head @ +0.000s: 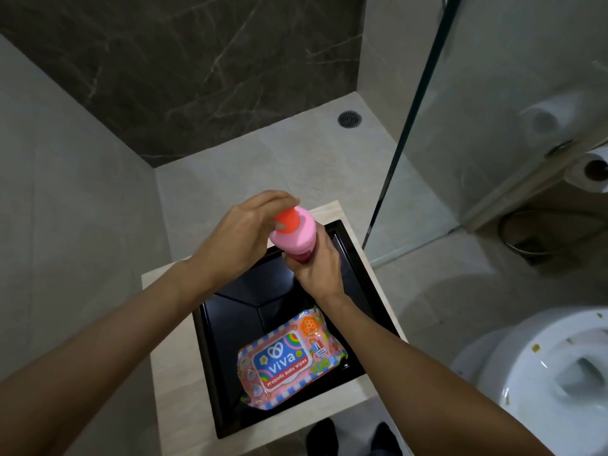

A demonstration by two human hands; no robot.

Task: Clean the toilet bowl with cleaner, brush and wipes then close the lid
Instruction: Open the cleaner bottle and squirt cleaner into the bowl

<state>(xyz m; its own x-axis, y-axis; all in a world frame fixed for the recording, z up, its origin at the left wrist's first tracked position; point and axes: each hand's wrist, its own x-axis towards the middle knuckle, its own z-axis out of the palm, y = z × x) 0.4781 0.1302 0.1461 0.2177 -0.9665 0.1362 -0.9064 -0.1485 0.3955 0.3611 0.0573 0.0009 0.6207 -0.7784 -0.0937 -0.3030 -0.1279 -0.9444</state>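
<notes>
I hold a pink cleaner bottle point(296, 236) upright above a black tray point(355, 258). My right hand point(317, 269) grips the bottle's body from the right. My left hand point(240, 235) is wrapped over its red cap point(287, 220), fingers curled across the top. A pink pack of baby wipes point(289, 357) lies flat in the near part of the tray. The white toilet bowl point(539, 373) stands open at the lower right, with brown specks on its rim and inner wall. No brush is in view.
The tray rests on a beige stone stand point(167, 383). A glass shower partition point(404, 126) rises to the right, a floor drain point(349, 119) beyond it. A toilet paper roll point(589, 172) hangs at the far right. Dark socked feet point(322, 436) show at the bottom.
</notes>
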